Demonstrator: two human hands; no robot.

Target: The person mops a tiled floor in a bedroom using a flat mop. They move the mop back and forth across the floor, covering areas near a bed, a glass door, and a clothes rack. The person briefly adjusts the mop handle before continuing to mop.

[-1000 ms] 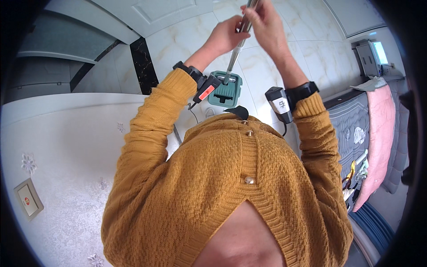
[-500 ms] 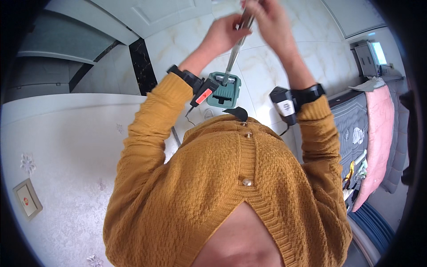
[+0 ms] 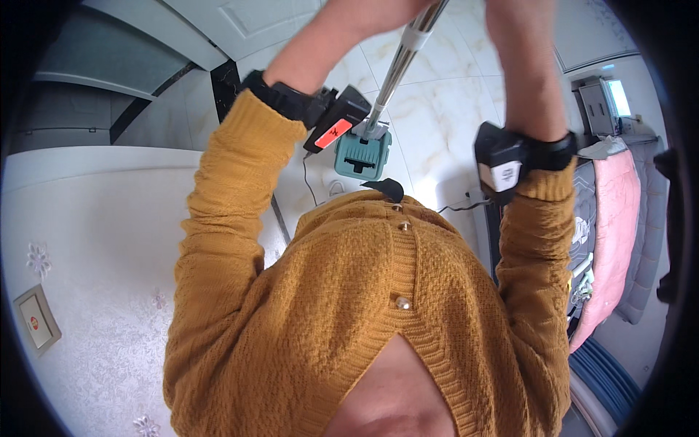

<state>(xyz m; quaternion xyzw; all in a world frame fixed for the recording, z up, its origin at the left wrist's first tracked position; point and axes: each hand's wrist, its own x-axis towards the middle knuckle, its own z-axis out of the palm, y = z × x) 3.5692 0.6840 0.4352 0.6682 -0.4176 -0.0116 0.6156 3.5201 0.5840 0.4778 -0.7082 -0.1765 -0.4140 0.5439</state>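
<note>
A silvery mop-like pole (image 3: 394, 79) with a pale collar near its top stands tilted, its lower end inside a teal bucket (image 3: 362, 169). The head on the pole is hidden in the bucket. My left hand (image 3: 403, 9) reaches the upper part of the pole at the top edge of the picture; its fingers are cut off there. To the right of the pole, my right hand (image 3: 515, 10) is likewise mostly out of the picture, so its fingers do not show. Both wrists carry black strapped devices with cables.
The bucket stands on a marble-patterned tile floor (image 3: 444, 109) just in front of me. A white surface with flower patterns (image 3: 109, 218) lies at left. At right is a bed with a pink cover (image 3: 615, 240); a white door (image 3: 255, 25) is at the far side.
Both hands have moved up and farther out, mostly leaving the picture, and the right arm has swung right. More of the pole's collar shows. The bucket has barely shifted in view.
</note>
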